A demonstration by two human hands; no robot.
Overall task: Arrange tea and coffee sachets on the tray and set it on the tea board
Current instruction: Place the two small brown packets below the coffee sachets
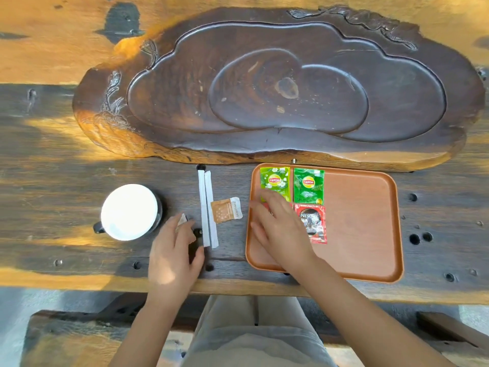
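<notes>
Both hands [173, 250] [280, 226] low (fingers splayed)

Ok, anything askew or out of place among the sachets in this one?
Mostly tidy. The orange sachet lies tilted on the table beside the two white stick packets, still off the tray. On the tray, the Lipton and Nescafé sachets sit in neat rows.

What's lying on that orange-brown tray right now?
On the orange-brown rectangular tray: two green Lipton tea sachets side by side, and a red Nescafe coffee sachet below them. The right hand covers another red sachet; only its edge shows, so its label cannot be read.
</notes>
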